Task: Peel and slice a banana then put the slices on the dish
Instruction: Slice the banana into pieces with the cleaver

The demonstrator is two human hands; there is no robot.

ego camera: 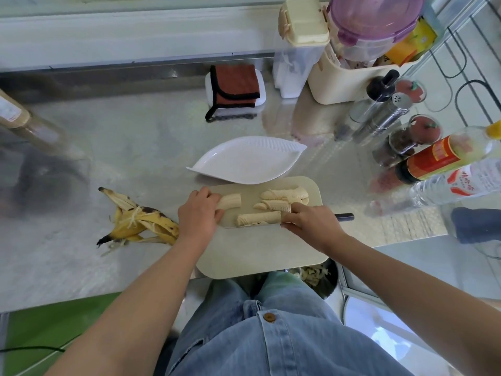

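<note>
**Two hands meet in the middle**

Both bare arms reach up from the bottom corners of the frame toward the middle. The left hand (199,213) sits left of centre, back up, its fingers curled on a banana piece (230,201). The right hand (309,222) is just right of centre, back up too, fingers wrapped round a knife (344,217). The hands are near but not touching.

Bottle label (461,184): poss. Chinese, unreadable

Single head-worn wide-angle view, looking forward and down from close above the cutting board (260,251) at the near edge of the counter (151,137); far corners bent, perhaps by the lens.
</note>
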